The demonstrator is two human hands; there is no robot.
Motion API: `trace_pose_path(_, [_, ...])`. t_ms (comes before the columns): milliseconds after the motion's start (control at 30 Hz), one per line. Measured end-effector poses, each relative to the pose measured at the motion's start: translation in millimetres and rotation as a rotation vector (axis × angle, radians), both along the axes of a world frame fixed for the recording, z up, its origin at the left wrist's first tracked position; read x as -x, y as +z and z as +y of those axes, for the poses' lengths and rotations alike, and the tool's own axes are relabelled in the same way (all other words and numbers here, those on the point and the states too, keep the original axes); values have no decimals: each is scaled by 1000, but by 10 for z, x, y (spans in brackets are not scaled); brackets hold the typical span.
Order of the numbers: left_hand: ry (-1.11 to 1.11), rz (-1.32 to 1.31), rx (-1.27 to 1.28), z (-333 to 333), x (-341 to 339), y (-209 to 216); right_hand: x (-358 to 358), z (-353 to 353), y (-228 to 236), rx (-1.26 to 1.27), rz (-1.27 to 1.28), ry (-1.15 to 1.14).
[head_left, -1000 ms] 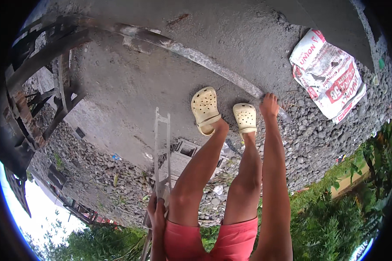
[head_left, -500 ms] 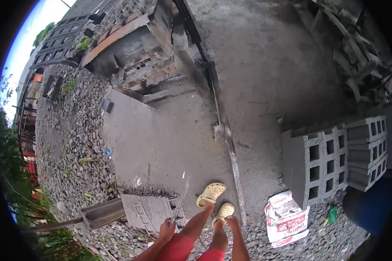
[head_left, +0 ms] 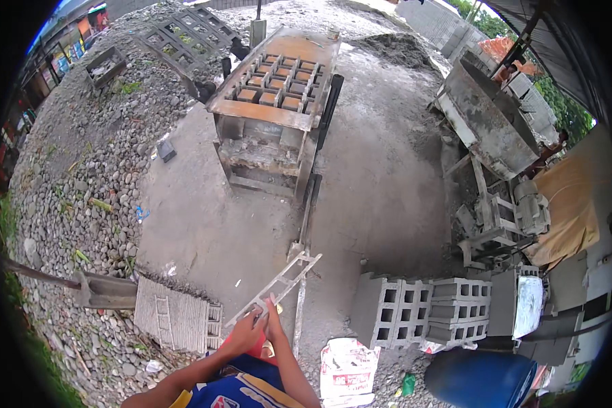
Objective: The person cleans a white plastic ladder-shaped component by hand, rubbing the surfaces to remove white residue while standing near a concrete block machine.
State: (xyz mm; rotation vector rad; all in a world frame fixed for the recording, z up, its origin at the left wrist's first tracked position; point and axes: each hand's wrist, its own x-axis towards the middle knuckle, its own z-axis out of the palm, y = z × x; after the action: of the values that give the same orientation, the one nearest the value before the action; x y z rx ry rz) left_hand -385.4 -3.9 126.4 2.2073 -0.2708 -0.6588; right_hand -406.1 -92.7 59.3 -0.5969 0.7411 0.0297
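Note:
A narrow grey ladder-shaped frame [head_left: 283, 279] with several rungs slants up and to the right in front of me. My left hand [head_left: 250, 328] is closed around its lower part. My right hand [head_left: 273, 321] is right beside it, its fingers on the frame's edge. Just left of my hands lies a stack of grey ribbed slabs [head_left: 183, 319], with a similar ladder-shaped frame [head_left: 163, 324] resting on top. My body hides much of my shoes.
A block-moulding machine [head_left: 265, 115] with a gridded rusty top stands ahead, a long bar [head_left: 299, 306] on the ground before it. Hollow blocks [head_left: 394, 309], a printed sack [head_left: 347, 370] and a blue barrel [head_left: 479, 377] are right. Another person [head_left: 554, 146] is by the mixer [head_left: 489, 122].
My view has tipped up and turned right. The frame, earlier low in my left hand, is now raised ahead of me. My right hand has come from near my knee to the frame.

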Motion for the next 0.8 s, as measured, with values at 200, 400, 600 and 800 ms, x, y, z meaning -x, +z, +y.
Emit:
trace_pose_path(200, [25, 32, 254, -149, -329, 102, -461, -217, 188, -138, -181, 41])
trace_pose_path(400, [125, 211, 406, -531, -1012, -22, -1116, -548, 327, 307, -173, 64])
trace_pose_path(600, [216, 190, 858, -1084, -1384, 314, -1563, -1083, 865, 766, -26, 40])
trace_pose_path(800, [-161, 232, 876, -1357, -1736, 454, -1613, -1646, 1408, 1390, 151, 64])
